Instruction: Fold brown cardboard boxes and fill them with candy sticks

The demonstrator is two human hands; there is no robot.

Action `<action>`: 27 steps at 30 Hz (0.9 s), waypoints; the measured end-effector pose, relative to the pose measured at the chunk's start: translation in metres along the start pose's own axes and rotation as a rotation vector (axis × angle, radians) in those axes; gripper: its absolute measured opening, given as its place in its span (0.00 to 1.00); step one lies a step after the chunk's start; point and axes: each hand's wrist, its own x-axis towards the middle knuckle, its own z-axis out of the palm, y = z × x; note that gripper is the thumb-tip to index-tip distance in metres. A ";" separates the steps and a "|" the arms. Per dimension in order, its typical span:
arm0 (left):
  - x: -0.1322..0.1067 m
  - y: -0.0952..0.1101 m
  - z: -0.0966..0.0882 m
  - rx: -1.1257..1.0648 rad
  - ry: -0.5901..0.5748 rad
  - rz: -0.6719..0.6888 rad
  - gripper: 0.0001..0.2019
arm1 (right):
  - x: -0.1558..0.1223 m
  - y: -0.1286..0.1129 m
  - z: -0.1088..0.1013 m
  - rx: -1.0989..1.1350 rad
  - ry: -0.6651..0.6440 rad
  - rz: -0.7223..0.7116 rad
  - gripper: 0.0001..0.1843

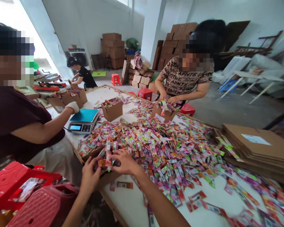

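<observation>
A big heap of small colourful packets (pixel 170 148) covers the white table (pixel 132 201). My left hand (pixel 90 175) and my right hand (pixel 124 162) are closed round a bunch of these packets (pixel 108 154), held upright at the near edge. The bunch sits over a shallow cardboard box (pixel 94 153) at the table's corner.
A blue-topped scale (pixel 84 121) stands at the left, beside a person in a dark top with a gloved hand. Two cardboard boxes (pixel 112 108) hold packets farther back. A seated person works opposite, another far left. Flat cartons (pixel 257 145) are stacked right; red stools (pixel 26 192) near left.
</observation>
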 end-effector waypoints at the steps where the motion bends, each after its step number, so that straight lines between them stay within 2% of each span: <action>1: 0.000 -0.009 -0.013 0.058 0.019 0.018 0.16 | -0.007 0.004 -0.004 0.017 -0.011 0.008 0.31; 2: -0.002 -0.014 -0.022 0.108 0.034 0.043 0.17 | -0.017 0.007 -0.009 0.056 0.040 0.020 0.29; 4: -0.009 -0.007 -0.029 0.171 0.018 0.126 0.17 | -0.049 0.015 -0.021 0.151 0.259 0.082 0.23; 5: -0.015 0.004 -0.025 0.168 -0.020 0.177 0.17 | -0.072 0.021 -0.026 0.192 0.385 0.138 0.21; 7: -0.037 0.036 -0.005 0.107 -0.143 0.267 0.15 | -0.133 0.042 -0.034 0.236 0.600 0.303 0.20; 9: -0.075 0.072 0.031 -0.026 -0.348 0.309 0.15 | -0.217 0.072 -0.035 0.211 0.762 0.513 0.22; 12: -0.166 0.110 0.101 -0.262 -0.880 0.271 0.20 | -0.376 0.112 -0.032 0.039 1.007 0.826 0.26; 13: -0.201 0.115 0.125 -0.319 -1.070 0.197 0.21 | -0.432 0.120 -0.032 -0.056 1.093 0.936 0.27; 15: -0.273 0.119 0.170 -0.406 -1.310 -0.058 0.23 | -0.536 0.125 -0.034 -0.254 1.225 1.196 0.31; 17: -0.338 0.122 0.209 -0.442 -1.412 -0.285 0.25 | -0.620 0.128 -0.043 -0.362 1.218 1.460 0.33; 18: -0.367 0.125 0.227 -0.451 -1.444 -0.349 0.27 | -0.653 0.132 -0.051 -0.372 1.174 1.558 0.33; 20: -0.418 0.139 0.259 -0.467 -1.492 -0.399 0.34 | -0.706 0.150 -0.072 -0.359 1.075 1.664 0.32; 23: -0.477 0.174 0.304 -0.527 -1.498 -0.486 0.49 | -0.758 0.193 -0.104 -0.372 1.041 1.727 0.36; 25: -0.510 0.200 0.330 -0.574 -1.496 -0.550 0.57 | -0.780 0.218 -0.121 -0.336 1.049 1.796 0.40; 27: -0.537 0.221 0.348 -0.614 -1.494 -0.624 0.61 | -0.795 0.234 -0.130 -0.265 1.054 1.852 0.42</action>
